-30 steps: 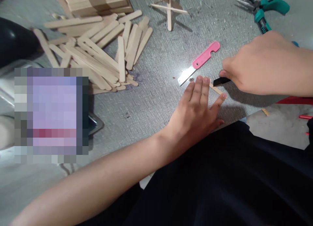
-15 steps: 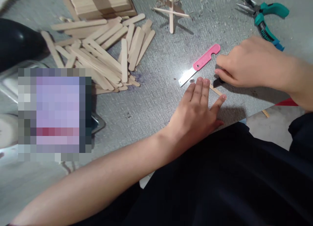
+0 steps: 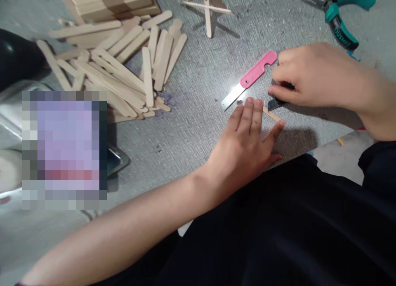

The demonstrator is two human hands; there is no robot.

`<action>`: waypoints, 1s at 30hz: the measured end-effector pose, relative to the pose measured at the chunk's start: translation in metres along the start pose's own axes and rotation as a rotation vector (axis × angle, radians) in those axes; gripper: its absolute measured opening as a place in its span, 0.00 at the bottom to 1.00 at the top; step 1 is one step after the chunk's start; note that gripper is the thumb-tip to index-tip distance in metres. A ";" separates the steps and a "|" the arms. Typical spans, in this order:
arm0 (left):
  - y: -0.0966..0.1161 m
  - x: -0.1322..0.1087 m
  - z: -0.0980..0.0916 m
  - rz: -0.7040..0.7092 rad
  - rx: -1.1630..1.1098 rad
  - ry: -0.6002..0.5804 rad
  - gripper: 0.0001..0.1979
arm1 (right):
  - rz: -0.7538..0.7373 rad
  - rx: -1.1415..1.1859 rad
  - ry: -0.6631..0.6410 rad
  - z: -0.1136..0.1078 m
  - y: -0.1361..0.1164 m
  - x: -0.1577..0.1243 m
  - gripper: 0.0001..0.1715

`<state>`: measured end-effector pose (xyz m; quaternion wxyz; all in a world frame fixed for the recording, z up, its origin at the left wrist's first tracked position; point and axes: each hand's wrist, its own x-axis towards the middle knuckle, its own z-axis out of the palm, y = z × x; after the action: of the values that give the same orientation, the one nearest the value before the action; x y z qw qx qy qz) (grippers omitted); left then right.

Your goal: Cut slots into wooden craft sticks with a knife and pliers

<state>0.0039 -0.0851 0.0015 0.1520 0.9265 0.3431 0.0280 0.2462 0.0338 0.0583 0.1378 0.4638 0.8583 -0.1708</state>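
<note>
My left hand [image 3: 249, 139] lies flat on the table with its fingers stretched out, over a thin wooden stick [image 3: 272, 114] that it presses down. Part of the stick shows between the fingers and the thumb side; the rest is hidden. My right hand [image 3: 312, 73] is closed around a dark cutter knife [image 3: 275, 104], whose black blade touches or nearly touches the stick. Most of that knife's handle is hidden in the fist. Just beyond my left fingertips a pink folding knife [image 3: 258, 69] lies unfolded, its blade pointing toward the lower left.
A loose pile of craft sticks [image 3: 117, 71] lies to the left, below a wooden block or stack [image 3: 114, 3]. Crossed sticks [image 3: 208, 17] stand at the top. Teal-handled pliers [image 3: 340, 26] are at upper right. A blurred-out patch [image 3: 66, 141] covers something at left.
The view has shifted slightly, so the sticks and pink knife appear a little further left. My right hand has moved slightly with the cutter knife; my left hand stays on the stick.
</note>
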 end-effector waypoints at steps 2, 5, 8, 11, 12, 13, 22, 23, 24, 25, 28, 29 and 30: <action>0.000 -0.001 0.000 0.001 -0.003 0.010 0.42 | -0.011 0.007 0.000 0.000 0.002 0.000 0.26; -0.002 -0.001 0.000 0.002 -0.005 0.013 0.41 | -0.028 -0.010 0.008 0.002 0.004 0.003 0.26; -0.004 -0.001 0.001 0.008 -0.009 0.016 0.42 | -0.036 -0.032 0.019 0.007 0.006 0.006 0.27; -0.006 -0.002 0.003 0.012 -0.012 0.018 0.44 | -0.053 -0.037 0.029 0.010 0.008 0.009 0.29; -0.006 -0.002 0.004 0.012 -0.010 0.016 0.44 | -0.056 -0.026 0.032 0.011 0.009 0.009 0.29; -0.006 -0.002 0.005 0.010 -0.007 0.015 0.44 | -0.055 -0.010 0.039 0.011 0.010 0.009 0.29; -0.004 0.002 -0.003 -0.006 0.003 -0.028 0.44 | 0.007 0.092 0.042 0.008 0.004 0.009 0.26; -0.003 0.003 -0.004 -0.008 0.001 -0.035 0.44 | 0.020 0.089 0.053 0.009 0.004 0.010 0.25; -0.003 0.004 -0.006 -0.011 -0.003 -0.041 0.43 | 0.029 0.082 0.067 0.010 0.004 0.010 0.24; -0.003 0.005 -0.007 -0.013 -0.008 -0.047 0.43 | 0.034 0.072 0.079 0.011 0.005 0.011 0.24; -0.003 0.006 -0.008 -0.015 -0.023 -0.047 0.43 | 0.035 0.052 0.109 0.014 0.009 0.010 0.25; -0.003 0.006 -0.008 -0.014 -0.025 -0.046 0.43 | 0.034 0.051 0.117 0.014 0.010 0.010 0.26; -0.003 0.006 -0.007 -0.013 -0.026 -0.041 0.43 | 0.033 0.052 0.120 0.015 0.011 0.009 0.26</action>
<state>0.0053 -0.0768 0.0068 0.1713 0.9226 0.3455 0.0125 0.2520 0.0397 0.0394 0.0767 0.4906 0.8526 -0.1629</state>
